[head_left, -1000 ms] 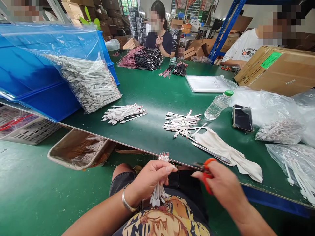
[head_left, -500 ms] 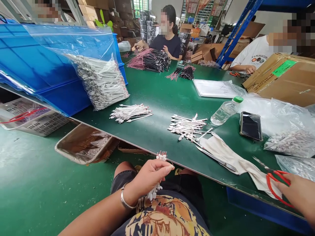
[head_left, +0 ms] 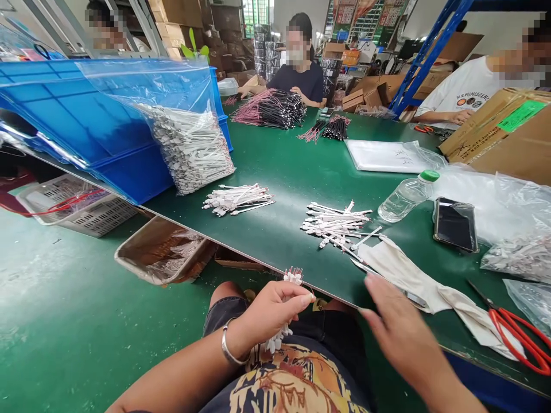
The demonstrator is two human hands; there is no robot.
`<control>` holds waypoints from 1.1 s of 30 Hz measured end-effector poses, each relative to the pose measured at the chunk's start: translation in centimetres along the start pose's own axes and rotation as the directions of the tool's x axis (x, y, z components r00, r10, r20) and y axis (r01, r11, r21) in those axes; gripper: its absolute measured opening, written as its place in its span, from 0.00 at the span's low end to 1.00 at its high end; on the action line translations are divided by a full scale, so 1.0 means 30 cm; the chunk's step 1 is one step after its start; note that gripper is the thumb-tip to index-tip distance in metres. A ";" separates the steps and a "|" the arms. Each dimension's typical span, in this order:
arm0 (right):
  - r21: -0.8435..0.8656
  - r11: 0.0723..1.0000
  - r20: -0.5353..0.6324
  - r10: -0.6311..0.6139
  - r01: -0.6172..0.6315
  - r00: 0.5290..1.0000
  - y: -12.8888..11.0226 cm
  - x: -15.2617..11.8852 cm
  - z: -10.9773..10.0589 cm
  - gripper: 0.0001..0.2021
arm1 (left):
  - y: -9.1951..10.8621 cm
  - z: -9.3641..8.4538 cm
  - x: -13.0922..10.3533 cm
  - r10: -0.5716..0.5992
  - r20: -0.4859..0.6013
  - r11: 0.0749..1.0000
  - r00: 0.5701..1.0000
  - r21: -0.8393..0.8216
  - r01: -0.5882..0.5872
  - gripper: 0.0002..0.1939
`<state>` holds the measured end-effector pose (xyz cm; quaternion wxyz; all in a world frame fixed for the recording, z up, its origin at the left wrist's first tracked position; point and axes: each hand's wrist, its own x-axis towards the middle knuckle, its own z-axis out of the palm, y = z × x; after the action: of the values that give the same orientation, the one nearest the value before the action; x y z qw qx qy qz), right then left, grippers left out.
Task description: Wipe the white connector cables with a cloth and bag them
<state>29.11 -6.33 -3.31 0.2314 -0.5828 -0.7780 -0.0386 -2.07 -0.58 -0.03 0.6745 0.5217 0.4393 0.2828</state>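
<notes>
White cable bunch [head_left: 293, 277], just one, pinched in the left grip [head_left: 275, 310]; two white cable piles [head_left: 338, 223] ahead of it, right grip [head_left: 400, 327] spread and empty, one pair of scissors [head_left: 495, 314] to its right.

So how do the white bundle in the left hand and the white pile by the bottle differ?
The white bundle is gripped in the left hand; the white pile lies loose on the green table. The white bundle is gathered close, reddish tips together at the top; the white pile is spread, its pieces pointing several ways. Both consist of white pieces.
</notes>
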 end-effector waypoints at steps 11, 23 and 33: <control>0.694 0.697 0.371 -0.132 -0.180 0.919 -0.402 0.182 0.079 0.12 | -0.009 -0.017 -0.050 0.048 -0.008 0.998 0.999 -0.040 -0.049 0.15; 0.658 -0.154 0.700 -0.236 -0.737 0.674 -0.541 0.179 0.234 0.22 | 0.055 0.062 0.010 0.021 0.078 0.990 0.997 -0.140 -0.010 0.15; 0.584 -0.039 0.807 -0.076 -0.811 0.586 -0.521 0.170 0.213 0.22 | 0.095 0.011 0.044 0.267 -0.039 0.931 0.963 0.269 -0.248 0.13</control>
<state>11.54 -4.65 -3.66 0.2688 -0.4503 -0.3969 0.7533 -0.96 1.22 2.31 0.5398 0.6484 0.4254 0.3275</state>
